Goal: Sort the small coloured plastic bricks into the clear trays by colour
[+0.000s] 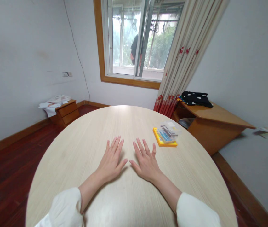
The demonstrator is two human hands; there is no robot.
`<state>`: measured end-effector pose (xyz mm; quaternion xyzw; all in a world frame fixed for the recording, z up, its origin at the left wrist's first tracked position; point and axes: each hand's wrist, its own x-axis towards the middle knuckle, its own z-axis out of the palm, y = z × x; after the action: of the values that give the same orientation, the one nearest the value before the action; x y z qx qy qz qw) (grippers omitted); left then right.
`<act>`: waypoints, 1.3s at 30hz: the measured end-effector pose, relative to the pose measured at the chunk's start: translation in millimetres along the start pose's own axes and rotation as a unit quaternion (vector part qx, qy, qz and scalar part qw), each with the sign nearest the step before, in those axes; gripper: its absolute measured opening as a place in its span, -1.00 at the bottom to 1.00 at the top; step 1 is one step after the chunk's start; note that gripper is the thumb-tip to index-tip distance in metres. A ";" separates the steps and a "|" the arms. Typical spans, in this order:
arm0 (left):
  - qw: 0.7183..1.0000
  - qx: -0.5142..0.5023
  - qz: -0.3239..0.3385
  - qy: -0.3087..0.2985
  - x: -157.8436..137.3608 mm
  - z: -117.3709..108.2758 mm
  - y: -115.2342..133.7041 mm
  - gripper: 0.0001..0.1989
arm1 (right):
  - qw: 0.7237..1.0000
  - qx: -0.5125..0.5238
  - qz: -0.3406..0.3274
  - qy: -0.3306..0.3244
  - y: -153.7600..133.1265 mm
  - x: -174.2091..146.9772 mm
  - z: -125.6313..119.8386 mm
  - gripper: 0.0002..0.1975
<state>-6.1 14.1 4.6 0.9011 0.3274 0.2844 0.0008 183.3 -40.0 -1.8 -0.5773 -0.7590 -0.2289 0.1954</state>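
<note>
Palm down over the middle of the round pale wood table (pixel 77 157), my left hand (pixel 111 160) has its fingers spread and holds nothing. My right hand (pixel 146 160) mirrors it just to the right, also flat with fingers apart. The two thumb tips point at each other with a small gap between them. Beyond my right hand, to its right, lies a yellow tray-like base (pixel 168 144). A clear plastic box (pixel 169 130) rests on it, with small blue and dark items inside that I cannot make out.
A wooden desk (pixel 221 118) with folded black cloth (pixel 196 98) stands at the right wall. Papers (pixel 55 102) lie on a small drawer cabinet (pixel 69 113) at the left. A curtain (pixel 183 60) hangs beside the window (pixel 129 41); a dark shape shows behind the glass.
</note>
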 end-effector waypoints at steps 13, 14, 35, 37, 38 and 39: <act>1.000 -0.014 0.011 0.003 -0.4 -2.6 2.4 -0.39 | 0.999 0.004 -0.022 0.030 -2.4 0.6 -4.6 -0.29; 1.000 -0.014 0.011 0.002 -0.3 -3.0 2.5 -0.40 | 0.999 0.004 -0.022 0.029 -2.9 0.4 -4.7 -0.29; 0.998 -0.063 0.027 -0.004 -0.9 -6.3 1.8 -0.43 | 0.999 0.023 -0.017 0.026 -4.0 -1.3 -6.8 -0.38; 0.996 -0.088 0.031 -0.011 -1.1 -6.9 1.3 -0.43 | 0.999 0.026 -0.018 0.027 -3.8 -1.3 -6.1 -0.39; 0.994 -0.104 0.032 -0.016 -1.1 -7.1 1.1 -0.43 | 0.999 0.027 -0.019 0.026 -3.7 -1.3 -5.7 -0.39; 0.992 -0.119 0.032 -0.021 -1.2 -7.2 0.7 -0.43 | 0.999 0.028 -0.020 0.026 -3.6 -1.3 -5.4 -0.40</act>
<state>-10.1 11.5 10.2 0.9101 0.2624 0.3025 0.1062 180.4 -45.0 1.4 -0.5502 -0.7714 -0.2260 0.2263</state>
